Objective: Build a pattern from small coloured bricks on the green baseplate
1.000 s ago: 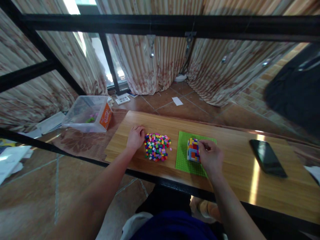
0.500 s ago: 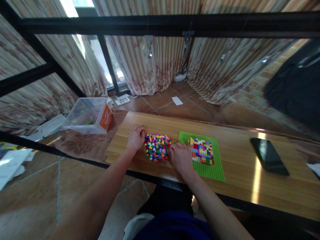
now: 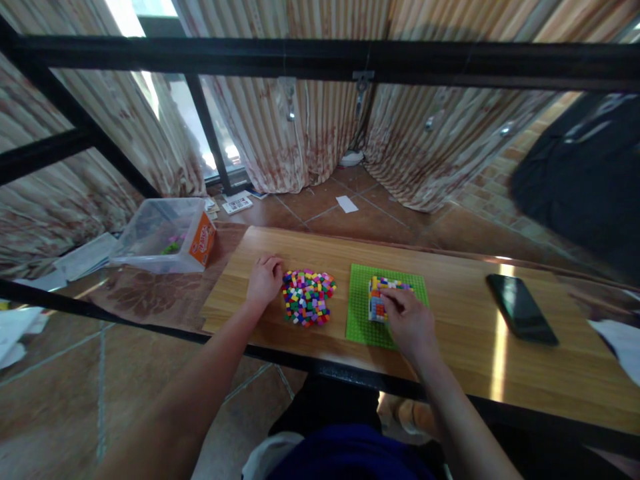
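Observation:
Small toy bricks in many colours lie in a loose pile (image 3: 309,298) on the wooden table. Just left of the pile rests my left hand (image 3: 265,280), its fingers curled together; whatever they may hold is hidden. To the right is a green studded baseplate (image 3: 360,313), bearing a thick block of joined multicoloured bricks (image 3: 376,308). My right hand (image 3: 411,323) is over this block with thumb and fingers pinched at its top. It covers much of the block's right side. Anything between the fingertips is too small to make out.
A black phone (image 3: 521,308) lies at the table's right, near some white paper (image 3: 617,343). Left of the table stands a clear plastic box (image 3: 150,250) with an orange label. A dark metal bar (image 3: 320,59) crosses in front of the curtains (image 3: 320,133).
My right hand has moved right, from the edge of the loose pile to above the brick block. My left hand stays beside the pile. The view has shifted slightly.

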`<act>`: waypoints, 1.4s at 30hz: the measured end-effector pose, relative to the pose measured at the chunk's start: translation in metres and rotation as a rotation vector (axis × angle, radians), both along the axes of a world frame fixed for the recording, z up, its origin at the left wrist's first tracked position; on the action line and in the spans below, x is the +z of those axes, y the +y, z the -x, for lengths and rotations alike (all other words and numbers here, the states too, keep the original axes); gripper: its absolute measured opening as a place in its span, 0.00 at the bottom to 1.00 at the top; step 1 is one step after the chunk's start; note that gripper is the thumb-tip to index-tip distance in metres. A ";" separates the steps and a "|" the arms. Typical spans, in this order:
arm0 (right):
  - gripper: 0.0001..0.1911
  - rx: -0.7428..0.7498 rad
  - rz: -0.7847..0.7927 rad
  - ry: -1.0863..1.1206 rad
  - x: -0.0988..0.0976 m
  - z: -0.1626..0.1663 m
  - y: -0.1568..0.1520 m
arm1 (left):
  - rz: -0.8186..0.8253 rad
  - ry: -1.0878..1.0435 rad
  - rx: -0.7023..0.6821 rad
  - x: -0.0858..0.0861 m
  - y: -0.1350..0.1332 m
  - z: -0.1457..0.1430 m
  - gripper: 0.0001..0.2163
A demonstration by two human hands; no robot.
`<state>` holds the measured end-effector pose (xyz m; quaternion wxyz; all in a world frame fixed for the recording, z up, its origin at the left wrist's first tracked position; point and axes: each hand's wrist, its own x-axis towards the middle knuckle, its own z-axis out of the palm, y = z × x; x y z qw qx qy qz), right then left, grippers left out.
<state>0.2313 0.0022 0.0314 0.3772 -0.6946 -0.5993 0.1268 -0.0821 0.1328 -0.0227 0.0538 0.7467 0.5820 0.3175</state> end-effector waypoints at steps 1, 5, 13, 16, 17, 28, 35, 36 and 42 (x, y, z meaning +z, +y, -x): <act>0.16 -0.028 0.007 -0.021 -0.001 -0.009 0.000 | 0.003 -0.002 0.002 0.000 0.000 0.000 0.10; 0.19 -0.118 0.047 -0.110 -0.003 -0.031 0.005 | 0.007 -0.004 -0.001 -0.001 0.001 0.000 0.11; 0.17 -0.185 0.114 -0.206 -0.007 -0.038 0.024 | 0.009 -0.003 0.005 0.000 0.000 0.000 0.10; 0.16 -0.175 0.131 -0.225 -0.008 -0.036 0.028 | 0.013 0.000 0.006 0.001 0.000 0.000 0.11; 0.16 -0.170 0.130 -0.233 -0.009 -0.035 0.028 | 0.014 0.001 0.006 0.001 0.000 0.000 0.11; 0.13 -0.194 0.140 -0.169 -0.013 -0.035 0.032 | 0.022 0.019 0.014 0.001 0.000 -0.001 0.11; 0.14 -0.205 0.141 -0.119 -0.009 -0.038 0.030 | 0.001 0.014 0.013 -0.001 0.000 0.000 0.11; 0.15 -0.208 0.131 -0.122 -0.008 -0.039 0.030 | 0.000 0.014 0.011 -0.001 0.000 0.000 0.11; 0.18 -0.245 0.060 -0.143 -0.009 -0.045 0.030 | -0.001 0.017 0.014 -0.001 0.000 0.000 0.11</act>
